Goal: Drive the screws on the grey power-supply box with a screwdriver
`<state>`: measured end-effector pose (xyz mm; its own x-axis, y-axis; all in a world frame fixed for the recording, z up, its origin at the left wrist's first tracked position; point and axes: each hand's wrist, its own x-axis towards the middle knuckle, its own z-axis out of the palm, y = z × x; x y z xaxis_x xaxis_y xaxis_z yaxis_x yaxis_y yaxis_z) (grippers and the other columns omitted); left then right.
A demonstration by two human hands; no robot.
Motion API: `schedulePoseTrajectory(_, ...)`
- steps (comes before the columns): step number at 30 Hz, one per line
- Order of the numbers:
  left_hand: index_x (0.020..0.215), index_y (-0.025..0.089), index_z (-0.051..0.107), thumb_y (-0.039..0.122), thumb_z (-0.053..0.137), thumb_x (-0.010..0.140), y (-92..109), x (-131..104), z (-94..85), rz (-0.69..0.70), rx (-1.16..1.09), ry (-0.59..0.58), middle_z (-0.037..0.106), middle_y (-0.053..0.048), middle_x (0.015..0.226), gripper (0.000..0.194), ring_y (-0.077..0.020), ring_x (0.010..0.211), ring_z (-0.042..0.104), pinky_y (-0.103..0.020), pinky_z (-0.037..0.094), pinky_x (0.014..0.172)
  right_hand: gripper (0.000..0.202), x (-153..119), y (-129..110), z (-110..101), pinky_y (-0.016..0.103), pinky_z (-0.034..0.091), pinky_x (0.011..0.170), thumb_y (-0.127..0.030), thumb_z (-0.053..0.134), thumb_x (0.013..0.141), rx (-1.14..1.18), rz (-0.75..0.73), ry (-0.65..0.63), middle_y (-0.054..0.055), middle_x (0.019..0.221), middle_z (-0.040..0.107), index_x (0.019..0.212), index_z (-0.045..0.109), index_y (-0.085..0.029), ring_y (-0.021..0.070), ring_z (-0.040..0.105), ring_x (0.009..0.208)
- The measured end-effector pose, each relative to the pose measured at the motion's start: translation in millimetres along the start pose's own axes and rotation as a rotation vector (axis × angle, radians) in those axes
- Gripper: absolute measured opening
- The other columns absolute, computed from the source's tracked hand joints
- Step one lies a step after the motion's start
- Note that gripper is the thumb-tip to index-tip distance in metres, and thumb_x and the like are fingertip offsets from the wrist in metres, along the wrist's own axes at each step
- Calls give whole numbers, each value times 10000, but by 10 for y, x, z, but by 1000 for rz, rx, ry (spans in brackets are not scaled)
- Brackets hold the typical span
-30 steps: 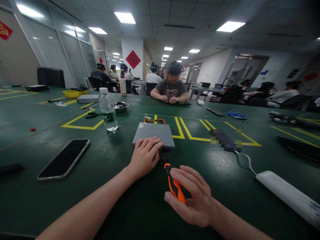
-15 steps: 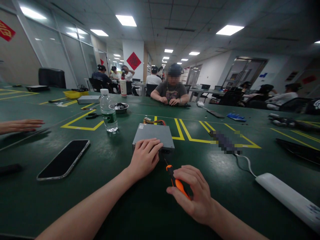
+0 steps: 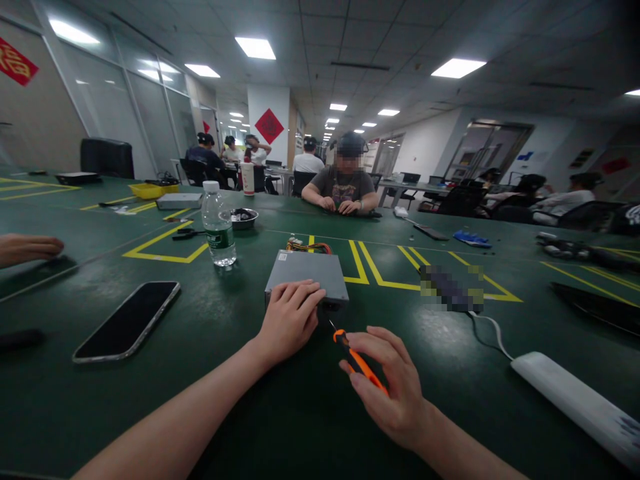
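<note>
A grey metal computer power supply [image 3: 310,272] lies on the green table in front of me, a bundle of coloured wires [image 3: 313,247] coming out at its far side. My left hand [image 3: 291,319] grips its near edge, fingers across the top; the thumb is hidden. In my right hand [image 3: 387,380] is an orange and black screwdriver [image 3: 357,360], held between thumb and fingers. Its thin shaft points up and left towards the near face of the power supply. The tip is just short of that face, near a dark socket.
A water bottle [image 3: 219,230] and a phone [image 3: 127,320] are to the left. A white power strip [image 3: 570,400] with a cable lies right. Another person's hand [image 3: 30,250] rests at the left edge, and a person [image 3: 343,183] sits opposite. A metal bowl [image 3: 243,219] stands behind the bottle.
The screwdriver and my right hand have shifted slightly right and down, away from the power supply. My left hand stays put. The other person's hand at left has drawn back and curled.
</note>
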<state>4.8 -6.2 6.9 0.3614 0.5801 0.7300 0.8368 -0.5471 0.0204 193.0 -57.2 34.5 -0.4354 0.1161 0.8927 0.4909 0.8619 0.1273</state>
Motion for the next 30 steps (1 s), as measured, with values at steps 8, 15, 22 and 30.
schedulePoseTrajectory(8,1144,220,524,186,438,846,6,-2,-1,-4,-9,-4,591,-54,1173,311,-210,1124,494,-397,347,887,177,-12,-3,3,404,504,849,-66,528,754,20,19,-6,52,899,630,876,529,-194,185,646,881)
schedulePoseTrajectory(15,1119,228,528,189,448,848,2,6,15,-27,1,12,597,-40,1164,286,-198,1115,501,-384,344,877,180,1,-10,6,425,498,853,-34,495,765,8,-84,-47,68,910,646,853,525,-188,198,649,896)
schedulePoseTrajectory(22,1095,230,541,186,453,844,9,-6,31,-38,-26,20,609,-46,1141,270,-206,1106,509,-391,342,880,262,9,-14,1,368,484,895,-99,471,782,113,81,-31,54,820,669,1039,504,-135,167,669,811)
schedulePoseTrajectory(30,1091,233,539,187,449,852,-3,-11,42,-47,-28,16,604,-36,1149,260,-198,1106,506,-386,338,885,287,-2,-27,25,355,507,866,-114,452,745,170,11,-117,89,832,676,1022,523,-101,189,650,894)
